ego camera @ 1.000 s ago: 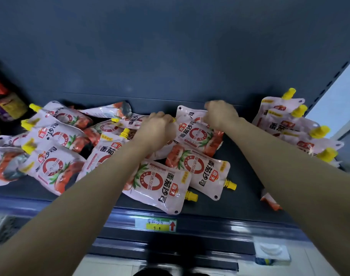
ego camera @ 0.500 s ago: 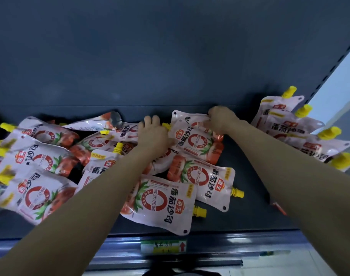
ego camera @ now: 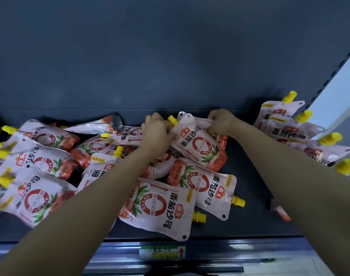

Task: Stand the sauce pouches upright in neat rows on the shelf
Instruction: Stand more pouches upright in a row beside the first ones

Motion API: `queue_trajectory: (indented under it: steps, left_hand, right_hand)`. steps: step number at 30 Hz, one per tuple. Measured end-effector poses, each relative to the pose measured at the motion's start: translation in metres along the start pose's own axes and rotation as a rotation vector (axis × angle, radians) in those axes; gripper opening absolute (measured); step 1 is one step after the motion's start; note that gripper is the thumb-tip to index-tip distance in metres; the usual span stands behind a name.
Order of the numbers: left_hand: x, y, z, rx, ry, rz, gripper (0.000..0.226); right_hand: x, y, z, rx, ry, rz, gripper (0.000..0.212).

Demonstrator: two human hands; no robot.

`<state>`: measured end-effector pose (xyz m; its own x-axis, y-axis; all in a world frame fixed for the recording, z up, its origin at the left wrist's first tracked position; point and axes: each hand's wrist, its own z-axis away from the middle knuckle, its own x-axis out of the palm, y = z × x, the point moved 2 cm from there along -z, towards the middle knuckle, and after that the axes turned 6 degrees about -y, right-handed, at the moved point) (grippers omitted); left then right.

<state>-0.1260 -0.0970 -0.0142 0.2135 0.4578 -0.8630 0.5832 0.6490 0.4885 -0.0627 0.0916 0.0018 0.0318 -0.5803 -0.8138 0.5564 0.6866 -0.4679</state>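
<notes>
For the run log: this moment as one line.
left hand: grips held pouch | right hand: grips held pouch | other pouches: lying flat | right row: leaning upright

Pouches: about seventeen on the shelf; overlap blurs the tally. Four upright at the right edge, one held pouch mid-back, the rest flat. Hands: two, left hand and right hand. Price tag: one, front edge.
</notes>
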Motion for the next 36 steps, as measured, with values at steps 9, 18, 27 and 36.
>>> queue_trajectory:
  steps: [9, 18, 27, 36]
  left_hand:
    - [-0.020, 0.007, 0.013, 0.018, 0.018, 0.154, 0.021]
    - [-0.032, 0.020, 0.015, 0.044, 0.083, 0.307, 0.019]
    - [-0.025, 0.045, 0.010, 0.103, 0.022, 0.309, 0.021]
    - [-0.024, 0.054, 0.007, 0.088, -0.097, 0.341, 0.017]
  right_hand:
    - [0.000, -0.005, 0.009, 0.048, -0.016, -0.201, 0.034]
    - [-0.028, 0.006, 0.016, 0.043, 0.232, -0.193, 0.009]
    - [-0.039, 0.006, 0.032, 0.173, 0.321, -0.270, 0.034]
    - [-0.041, 0.006, 0.047, 0.210, 0.259, -0.263, 0.031]
